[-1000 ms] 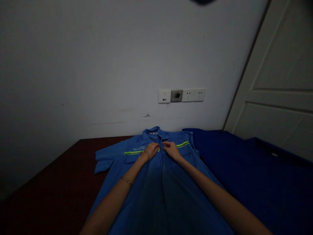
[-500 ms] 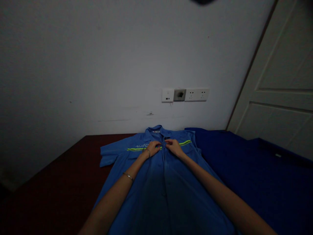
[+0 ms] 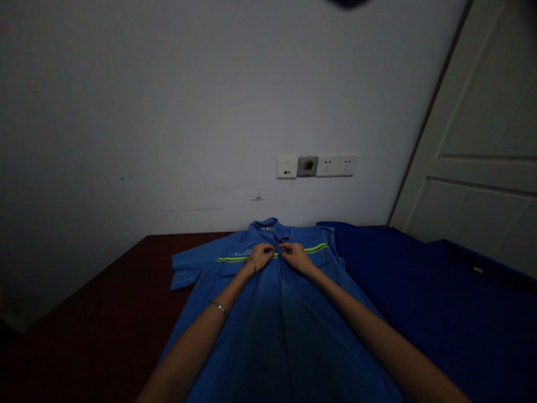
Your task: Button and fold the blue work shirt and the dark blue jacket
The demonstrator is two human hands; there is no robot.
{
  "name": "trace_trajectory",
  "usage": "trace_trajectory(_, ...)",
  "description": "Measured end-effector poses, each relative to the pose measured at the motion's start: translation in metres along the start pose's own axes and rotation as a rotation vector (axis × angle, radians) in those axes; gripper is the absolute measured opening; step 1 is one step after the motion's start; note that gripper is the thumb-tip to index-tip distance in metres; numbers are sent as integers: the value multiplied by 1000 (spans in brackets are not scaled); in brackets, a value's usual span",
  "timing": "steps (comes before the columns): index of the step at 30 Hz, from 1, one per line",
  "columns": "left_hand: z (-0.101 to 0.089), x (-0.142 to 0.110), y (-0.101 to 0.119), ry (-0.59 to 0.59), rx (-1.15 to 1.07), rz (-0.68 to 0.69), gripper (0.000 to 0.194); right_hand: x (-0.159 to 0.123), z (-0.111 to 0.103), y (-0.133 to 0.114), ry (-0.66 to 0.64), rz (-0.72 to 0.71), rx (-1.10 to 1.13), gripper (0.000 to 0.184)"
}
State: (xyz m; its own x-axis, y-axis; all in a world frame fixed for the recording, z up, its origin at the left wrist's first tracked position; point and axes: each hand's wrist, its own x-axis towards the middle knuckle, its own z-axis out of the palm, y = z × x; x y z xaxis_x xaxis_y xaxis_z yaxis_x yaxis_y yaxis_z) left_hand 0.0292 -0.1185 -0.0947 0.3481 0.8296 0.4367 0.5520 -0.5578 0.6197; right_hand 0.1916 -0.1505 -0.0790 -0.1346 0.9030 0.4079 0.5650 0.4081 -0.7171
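A blue short-sleeved work shirt (image 3: 235, 313) lies face up before me, collar towards the wall, with a yellow-green stripe and pale lettering across its chest. Both my hands are at its front placket, just below the collar. My left hand (image 3: 262, 256), with a bracelet at the wrist, pinches the left edge of the placket at stripe height. My right hand (image 3: 296, 256) pinches the opposite edge, close beside it. Any button between the fingertips is too small and dark to make out. Further down, the two front panels lie together.
The shirt rests on a dark red table (image 3: 104, 313). Darker blue cloth (image 3: 419, 296) covers the right side. Behind stands a pale wall (image 3: 188, 112) with a row of sockets (image 3: 335, 165); a panelled white door (image 3: 482, 145) is at the right.
My fingers have shifted slightly at the placket, and the right fingertips have moved a little left. The shirt stays in place; the view has tilted slightly.
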Motion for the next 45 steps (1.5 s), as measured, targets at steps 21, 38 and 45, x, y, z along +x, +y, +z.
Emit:
trace_trajectory(21,0,-7,14,116,-80,16,18,3,1,7,-99,76,198,37)
trace_trajectory(38,6,-6,7,118,-91,55,20,12,-4,15,-196,106,233,28)
trace_trajectory(45,5,-7,9,117,-113,59,19,11,5,21,-146,39,158,25)
